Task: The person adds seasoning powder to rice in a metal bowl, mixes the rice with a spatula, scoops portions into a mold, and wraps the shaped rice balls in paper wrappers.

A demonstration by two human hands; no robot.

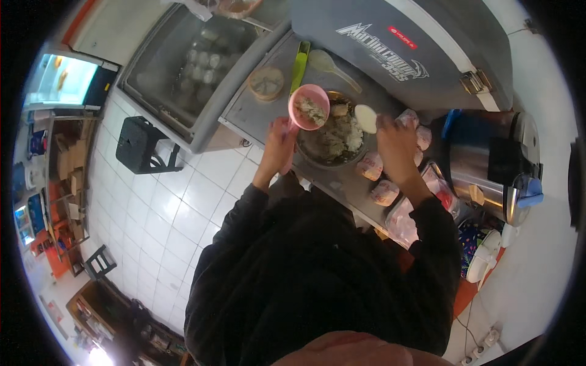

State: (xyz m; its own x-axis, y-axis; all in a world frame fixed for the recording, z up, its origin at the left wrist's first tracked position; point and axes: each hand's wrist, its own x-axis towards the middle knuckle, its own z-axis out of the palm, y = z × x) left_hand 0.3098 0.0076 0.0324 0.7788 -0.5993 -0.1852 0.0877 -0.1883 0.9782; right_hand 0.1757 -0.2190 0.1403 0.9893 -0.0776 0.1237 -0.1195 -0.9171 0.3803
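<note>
My left hand grips the handle of a pink plastic scoop, whose cup holds some seasoned rice. Below and right of the cup sits a round metal bowl on the counter, with darkened rice and a patch of white rice inside. My right hand holds a whitish rice paddle over the bowl's right side. Close to that hand lie several wrapped round packets with red print.
A lime-green utensil, a translucent ladle and a round lidded container lie behind the bowl. To the right stand a large steel rice cooker and plastic packs. A grey cooler box backs the counter; a glass-topped freezer adjoins it.
</note>
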